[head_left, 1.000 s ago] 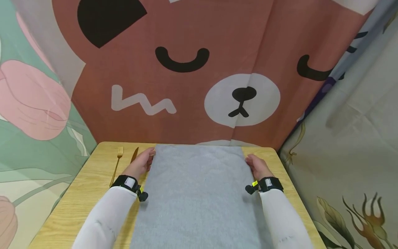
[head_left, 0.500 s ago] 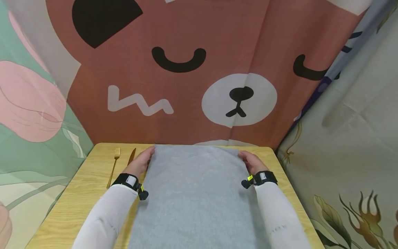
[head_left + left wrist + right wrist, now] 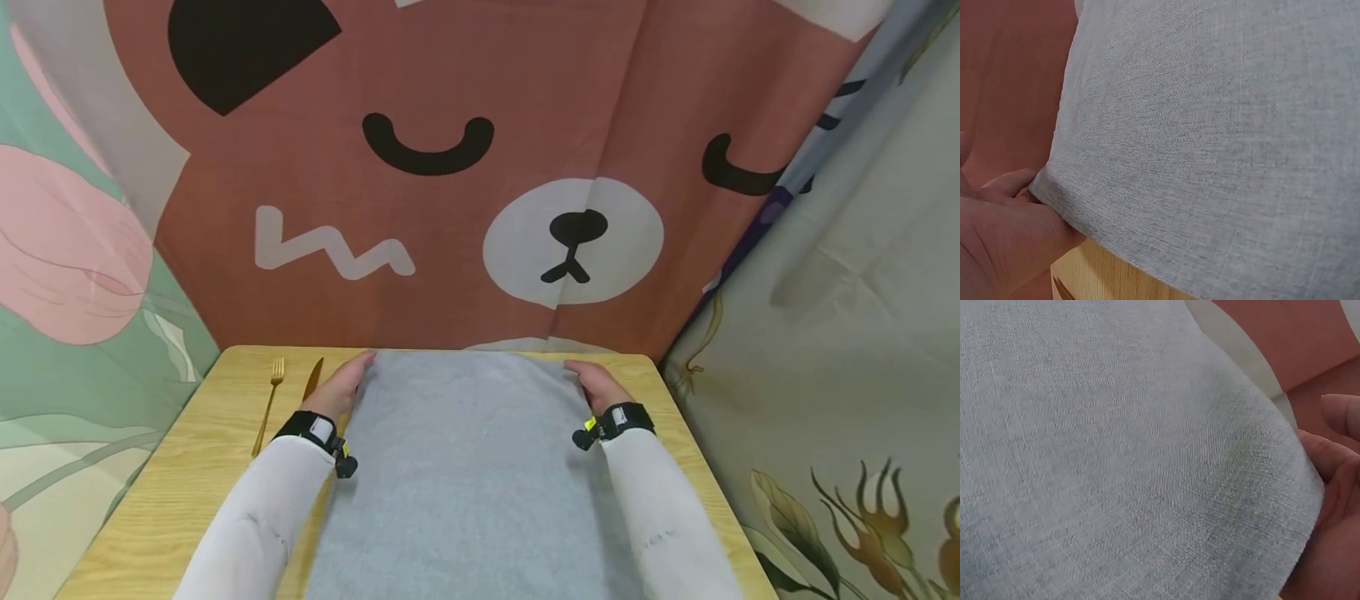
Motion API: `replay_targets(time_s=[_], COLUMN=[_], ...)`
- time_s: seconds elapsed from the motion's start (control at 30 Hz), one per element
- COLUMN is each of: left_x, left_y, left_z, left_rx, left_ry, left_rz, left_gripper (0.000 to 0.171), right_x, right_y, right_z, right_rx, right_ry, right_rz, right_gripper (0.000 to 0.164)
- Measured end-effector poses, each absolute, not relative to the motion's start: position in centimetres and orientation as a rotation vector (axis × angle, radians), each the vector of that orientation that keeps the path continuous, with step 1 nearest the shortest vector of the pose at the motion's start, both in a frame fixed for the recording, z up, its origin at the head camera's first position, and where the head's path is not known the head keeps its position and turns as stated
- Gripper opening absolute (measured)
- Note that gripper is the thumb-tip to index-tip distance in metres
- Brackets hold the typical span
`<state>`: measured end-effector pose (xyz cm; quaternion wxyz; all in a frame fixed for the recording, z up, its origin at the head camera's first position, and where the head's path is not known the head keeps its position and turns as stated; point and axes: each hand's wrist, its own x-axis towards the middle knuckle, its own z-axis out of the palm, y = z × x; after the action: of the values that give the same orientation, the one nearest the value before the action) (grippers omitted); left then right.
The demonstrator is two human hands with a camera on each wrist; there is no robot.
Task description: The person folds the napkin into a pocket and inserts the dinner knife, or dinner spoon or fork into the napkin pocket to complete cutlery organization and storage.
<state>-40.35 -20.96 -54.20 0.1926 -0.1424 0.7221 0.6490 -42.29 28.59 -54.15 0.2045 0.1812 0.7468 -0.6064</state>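
Observation:
A large light-grey woven cloth (image 3: 465, 467) spreads over the middle of the wooden table, its far edge near the table's back edge. At its far left corner my left hand (image 3: 342, 387) grips the fabric; in the left wrist view creases fan out from the corner at the fingers (image 3: 1010, 182). My right hand (image 3: 598, 386) holds the far right corner, which droops and curves inward. In the right wrist view the cloth covers part of that hand, and the thumb (image 3: 1340, 415) stands apart from the fabric.
Left of the cloth, a gold fork (image 3: 270, 404) and a gold knife (image 3: 313, 379) lie on the wooden table (image 3: 172, 492), the knife partly behind my left hand. A brown bear-print curtain (image 3: 450, 308) hangs right behind the table; patterned fabric hangs on both sides.
My right hand has moved left, drawing the cloth's far right corner inward and baring more of the table there. The left hand stays at its corner. The head view has shifted slightly.

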Motion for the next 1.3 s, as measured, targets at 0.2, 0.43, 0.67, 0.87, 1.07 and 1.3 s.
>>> replay_targets(time_s=[0.2, 0.43, 0.67, 0.87, 1.07, 1.3], left_x=[-40.5, -40.6, -41.0, -41.4, -42.1, -42.3], left_y=[-21.0, -21.3, -21.2, -20.8, -20.6, -21.1], left_z=[-54.0, -53.5, -53.3, -52.9, -51.9, -51.1], left_rx=[-0.398, -0.563, -0.723, -0.833, -0.777, -0.718], left_ry=[2.064, 2.167, 2.227, 2.261, 2.225, 2.238], left_rz=[1.84, 1.964, 1.987, 2.088, 2.116, 2.056], left_gripper=[0.073, 0.064, 0.049, 0.029, 0.049, 0.048], right_x=[-42.7, -42.8, -42.7, -43.0, -43.6, -43.8], right_y=[28.1, 27.9, 27.9, 28.0, 28.4, 29.3], right_z=[-53.6, -52.2, -51.8, -51.4, -50.5, -50.0], right_rx=[0.476, 0.602, 0.697, 0.667, 0.594, 0.534], right_ry=[2.134, 2.276, 2.35, 2.376, 2.32, 2.328], right_rz=[-1.684, -1.871, -1.947, -1.912, -1.926, -1.906], right_gripper=[0.081, 0.05, 0.039, 0.035, 0.046, 0.046])
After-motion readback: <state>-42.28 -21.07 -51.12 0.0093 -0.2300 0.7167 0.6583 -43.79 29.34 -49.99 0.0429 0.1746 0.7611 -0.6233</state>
